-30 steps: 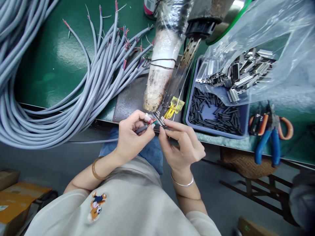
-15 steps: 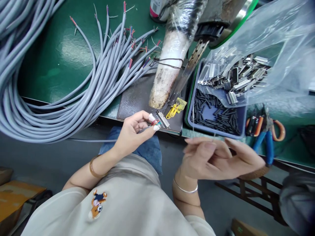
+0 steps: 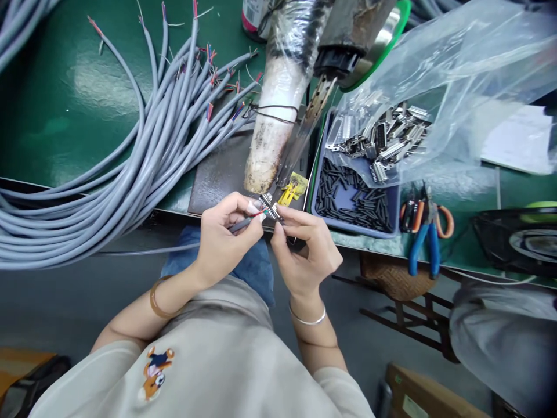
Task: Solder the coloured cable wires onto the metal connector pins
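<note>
My left hand [image 3: 230, 232] is closed around the stripped end of a grey cable [image 3: 239, 225], its thin coloured wires [image 3: 260, 213] coming out between thumb and forefinger. Those wires meet a metal multi-pin connector [image 3: 270, 206] just over the bench's front edge. Thumb and fingers of my right hand [image 3: 307, 244] pinch the right end of this connector. Whether the right fingers also hold a wire cannot be made out. Behind the connector, a yellow clip-like piece [image 3: 289, 193] lies on a dark board [image 3: 213, 174].
A hot-air gun nozzle [image 3: 319, 101] and a wrapped, stained tube [image 3: 270, 133] point down toward my hands. Right of them, a blue tray [image 3: 352, 223] holds black sleeves and bagged connectors [image 3: 398, 136]. Pliers [image 3: 429, 226] lie further right. Many grey cables [image 3: 161, 139] fill the left.
My right hand has come leftward from in front of the tray to the connector and now pinches it. My left hand keeps its hold on the cable. The camera view has shifted to the right.
</note>
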Tool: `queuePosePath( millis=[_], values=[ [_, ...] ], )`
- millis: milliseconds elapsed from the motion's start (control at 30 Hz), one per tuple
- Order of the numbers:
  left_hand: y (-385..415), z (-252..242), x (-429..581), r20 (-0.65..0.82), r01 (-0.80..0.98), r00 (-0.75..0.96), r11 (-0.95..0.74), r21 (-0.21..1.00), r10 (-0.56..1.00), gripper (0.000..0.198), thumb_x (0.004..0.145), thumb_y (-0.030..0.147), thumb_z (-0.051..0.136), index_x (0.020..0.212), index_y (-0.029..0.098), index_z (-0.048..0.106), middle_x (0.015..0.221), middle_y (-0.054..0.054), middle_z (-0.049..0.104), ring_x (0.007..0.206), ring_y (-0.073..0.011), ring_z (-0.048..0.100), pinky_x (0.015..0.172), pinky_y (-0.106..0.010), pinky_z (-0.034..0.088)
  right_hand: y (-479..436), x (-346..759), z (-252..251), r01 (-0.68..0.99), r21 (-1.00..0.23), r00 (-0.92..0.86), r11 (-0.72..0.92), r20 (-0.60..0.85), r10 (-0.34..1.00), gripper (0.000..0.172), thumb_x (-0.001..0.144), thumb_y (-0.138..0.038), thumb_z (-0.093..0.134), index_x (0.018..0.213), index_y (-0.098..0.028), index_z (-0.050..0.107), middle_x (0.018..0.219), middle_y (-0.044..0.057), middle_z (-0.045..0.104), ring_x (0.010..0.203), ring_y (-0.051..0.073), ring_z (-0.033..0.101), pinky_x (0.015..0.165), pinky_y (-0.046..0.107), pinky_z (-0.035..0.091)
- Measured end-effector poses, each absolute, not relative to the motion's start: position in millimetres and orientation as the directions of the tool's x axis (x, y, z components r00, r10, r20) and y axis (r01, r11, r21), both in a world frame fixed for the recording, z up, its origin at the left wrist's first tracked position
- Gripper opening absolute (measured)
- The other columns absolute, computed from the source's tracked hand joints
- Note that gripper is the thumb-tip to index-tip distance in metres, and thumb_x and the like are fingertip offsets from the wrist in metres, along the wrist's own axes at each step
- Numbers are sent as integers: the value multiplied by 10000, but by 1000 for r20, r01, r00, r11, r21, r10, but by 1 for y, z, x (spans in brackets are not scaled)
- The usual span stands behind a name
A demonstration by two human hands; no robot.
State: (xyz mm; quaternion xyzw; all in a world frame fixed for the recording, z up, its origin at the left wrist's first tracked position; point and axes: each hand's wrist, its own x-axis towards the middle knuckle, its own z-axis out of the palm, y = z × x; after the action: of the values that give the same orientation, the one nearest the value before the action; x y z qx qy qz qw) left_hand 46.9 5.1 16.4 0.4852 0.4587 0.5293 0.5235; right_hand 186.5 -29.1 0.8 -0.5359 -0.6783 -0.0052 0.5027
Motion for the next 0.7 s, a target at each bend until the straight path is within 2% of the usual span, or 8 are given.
queuePosePath(
  millis=[233,433,567,700],
  values=[
    [10,18,47,44,-105,3,-44,994,999,186,771,233,795,734,173,623,731,15,664,512,-36,499,466,-149,401,-23,188,3,719,-549,86,426,678,730,195,877,-96,749,891,-242,619,1054,27,812,886,165,782,791,307,656],
    [11,19,45,30,-99,14,-29,995,999,226,771,247,819,724,176,610,688,28,618,503,-36,457,457,-161,370,-21,189,1,698,-570,98,433,675,731,213,857,-82,766,888,-236,622,1055,14,814,871,154,780,761,286,637],
    [12,20,42,-45,-133,74,55,990,996,276,758,302,854,733,176,609,700,16,641,498,-38,452,458,-174,369,-22,190,0,679,-597,110,427,658,745,204,865,-90,759,878,-236,617,1045,14,814,847,154,778,743,291,637],
    [11,18,44,-33,-149,41,38,988,999,262,753,259,849,722,176,602,687,26,621,495,-33,439,452,-173,341,-22,189,0,679,-588,102,439,668,737,205,860,-77,763,875,-225,621,1052,20,816,858,138,776,757,264,631]
  ],
)
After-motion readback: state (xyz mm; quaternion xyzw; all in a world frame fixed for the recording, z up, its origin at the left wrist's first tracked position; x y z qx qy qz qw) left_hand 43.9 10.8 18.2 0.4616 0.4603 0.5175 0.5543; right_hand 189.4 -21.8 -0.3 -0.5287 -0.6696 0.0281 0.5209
